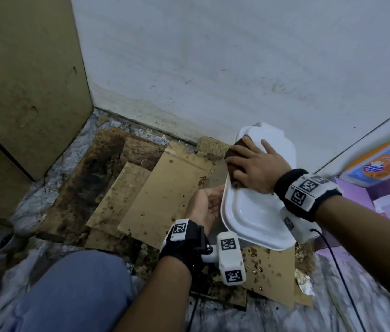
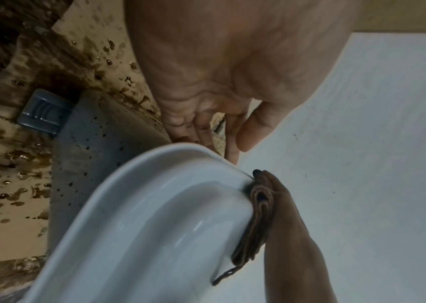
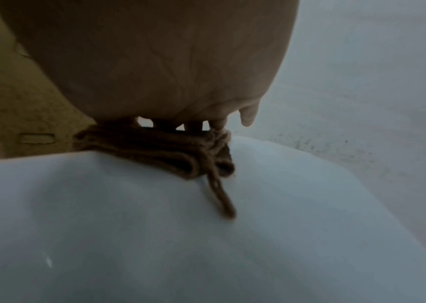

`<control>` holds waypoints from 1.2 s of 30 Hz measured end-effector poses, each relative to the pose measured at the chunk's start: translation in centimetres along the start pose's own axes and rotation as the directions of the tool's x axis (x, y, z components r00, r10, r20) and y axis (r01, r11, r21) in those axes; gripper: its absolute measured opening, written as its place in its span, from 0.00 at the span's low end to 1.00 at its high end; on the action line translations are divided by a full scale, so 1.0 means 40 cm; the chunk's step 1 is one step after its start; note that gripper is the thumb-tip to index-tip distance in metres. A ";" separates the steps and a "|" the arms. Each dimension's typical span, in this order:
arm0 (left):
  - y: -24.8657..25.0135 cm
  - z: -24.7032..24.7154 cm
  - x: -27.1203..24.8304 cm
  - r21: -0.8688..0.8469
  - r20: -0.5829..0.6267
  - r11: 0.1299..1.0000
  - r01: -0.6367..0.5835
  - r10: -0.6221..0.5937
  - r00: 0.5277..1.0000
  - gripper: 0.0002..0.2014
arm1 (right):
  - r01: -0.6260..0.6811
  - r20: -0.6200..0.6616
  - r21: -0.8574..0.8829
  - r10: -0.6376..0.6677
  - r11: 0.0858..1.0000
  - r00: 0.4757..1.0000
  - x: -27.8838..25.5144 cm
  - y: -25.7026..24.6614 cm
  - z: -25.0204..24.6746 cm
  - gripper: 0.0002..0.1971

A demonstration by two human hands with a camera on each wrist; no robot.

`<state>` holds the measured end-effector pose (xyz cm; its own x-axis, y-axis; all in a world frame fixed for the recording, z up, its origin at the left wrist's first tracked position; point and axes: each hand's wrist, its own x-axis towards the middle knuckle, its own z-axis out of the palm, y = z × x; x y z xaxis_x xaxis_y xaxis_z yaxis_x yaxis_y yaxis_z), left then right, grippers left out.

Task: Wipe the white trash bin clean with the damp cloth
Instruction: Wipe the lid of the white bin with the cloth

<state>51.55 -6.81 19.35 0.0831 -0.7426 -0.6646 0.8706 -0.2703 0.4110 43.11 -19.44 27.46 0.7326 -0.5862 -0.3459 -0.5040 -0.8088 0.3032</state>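
Note:
The white trash bin stands by the wall, its glossy lid point(image 1: 256, 212) point(image 2: 155, 215) point(image 3: 206, 235) facing me. My right hand point(image 1: 254, 166) point(image 3: 155, 61) lies flat on a folded brown cloth point(image 1: 231, 154) point(image 2: 258, 215) point(image 3: 168, 151) and presses it onto the lid's far left part; a thread loop hangs from the cloth. My left hand point(image 1: 204, 204) point(image 2: 206, 82) is held open against the bin's left side, its straight fingers reaching just under the lid's rim. The speckled grey bin body point(image 2: 90, 153) and its foot pedal point(image 2: 43, 112) show in the left wrist view.
Stained, wet cardboard sheets point(image 1: 165, 188) cover the floor left of and under the bin. A scuffed white wall point(image 1: 237, 68) is right behind it, a cardboard panel point(image 1: 21, 80) stands at left. Colourful boxes point(image 1: 381, 164) sit at right. My knee point(image 1: 74, 291) is low left.

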 end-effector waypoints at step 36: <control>0.046 0.041 0.064 0.336 0.067 0.924 -0.181 0.168 0.983 0.14 | -0.059 -0.099 0.123 0.071 0.991 0.993 0.029 0.041 0.001 0.36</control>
<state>52.55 -10.21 19.44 0.1956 -0.8169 -0.5426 0.6272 -0.3212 0.7096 43.11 -21.44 27.52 0.7364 -0.6348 -0.2341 -0.5986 -0.7725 0.2118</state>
